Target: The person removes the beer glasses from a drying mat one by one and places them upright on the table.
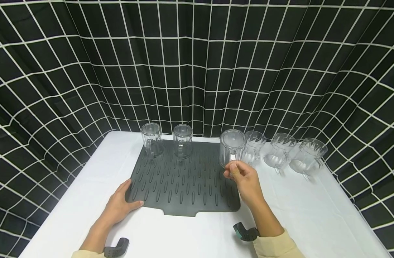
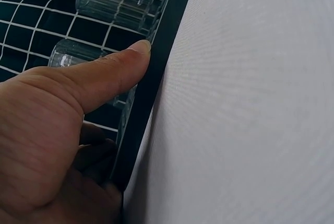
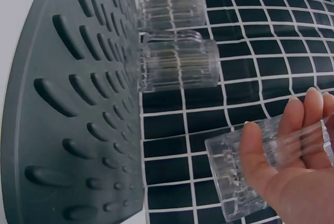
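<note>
In the head view my right hand grips the handle of a clear glass mug, held upside down over the mat's back right area. The right wrist view shows this tilted mug raised off the dark grey ridged drying mat, with thumb and fingers about its handle. My left hand rests at the front left corner of the mat. Its thumb lies against the front edge and its fingers along the left side. Two glass mugs, one at the far left and another beside it, stand upside down at the mat's back.
Right of the mat, three upright glass mugs stand in a row on the white tablecloth: one near, one middle, one far right. A black curtain with white grid lines closes off the back and sides.
</note>
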Demonstrator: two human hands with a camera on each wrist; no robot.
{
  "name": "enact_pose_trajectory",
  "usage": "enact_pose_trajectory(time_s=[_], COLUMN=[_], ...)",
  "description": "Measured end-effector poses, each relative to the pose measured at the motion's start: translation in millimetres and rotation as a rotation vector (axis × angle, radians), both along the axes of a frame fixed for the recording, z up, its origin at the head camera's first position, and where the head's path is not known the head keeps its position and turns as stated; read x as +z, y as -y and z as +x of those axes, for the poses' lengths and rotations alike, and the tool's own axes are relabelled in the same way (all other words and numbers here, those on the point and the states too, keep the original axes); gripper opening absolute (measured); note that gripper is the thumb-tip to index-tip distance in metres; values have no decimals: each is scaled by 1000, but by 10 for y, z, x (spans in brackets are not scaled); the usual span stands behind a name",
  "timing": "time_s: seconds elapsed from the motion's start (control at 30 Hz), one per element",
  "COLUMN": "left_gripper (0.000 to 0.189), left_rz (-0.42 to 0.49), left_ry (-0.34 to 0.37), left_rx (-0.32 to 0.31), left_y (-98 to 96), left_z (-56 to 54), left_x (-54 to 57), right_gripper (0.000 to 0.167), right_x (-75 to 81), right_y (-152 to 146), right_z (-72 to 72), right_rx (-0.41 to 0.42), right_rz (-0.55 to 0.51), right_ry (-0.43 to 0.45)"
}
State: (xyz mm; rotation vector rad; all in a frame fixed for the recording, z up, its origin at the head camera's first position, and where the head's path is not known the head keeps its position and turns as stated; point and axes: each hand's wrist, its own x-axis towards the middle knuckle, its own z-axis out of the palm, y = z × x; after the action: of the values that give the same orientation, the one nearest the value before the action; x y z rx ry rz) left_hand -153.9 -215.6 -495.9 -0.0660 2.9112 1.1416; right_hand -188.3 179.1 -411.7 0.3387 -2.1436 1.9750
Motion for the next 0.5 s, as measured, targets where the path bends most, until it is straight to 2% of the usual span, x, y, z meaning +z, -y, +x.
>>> enact_pose_trajectory(time_s=[0.13, 0.3, 0.4, 0.5], left_gripper=[98, 98, 98, 100], left_rz=[3, 5, 4, 4], left_ry=[-8, -16, -20, -20], left_rx=[-1, -2, -4, -6], left_y=[-2, 1, 5, 8], left_z=[-2, -5, -5, -4], left_x=[-7, -19, -26, -28], right_gripper=[23, 15, 13, 12], right_x=[14, 40, 45, 44], right_y=[-18, -47, -64, -74], right_z=[34, 54, 56, 60], right_rx=[-60, -127, -155, -173], right_rz=[-1, -51, -61, -26], right_ry=[-53, -119, -126, -129])
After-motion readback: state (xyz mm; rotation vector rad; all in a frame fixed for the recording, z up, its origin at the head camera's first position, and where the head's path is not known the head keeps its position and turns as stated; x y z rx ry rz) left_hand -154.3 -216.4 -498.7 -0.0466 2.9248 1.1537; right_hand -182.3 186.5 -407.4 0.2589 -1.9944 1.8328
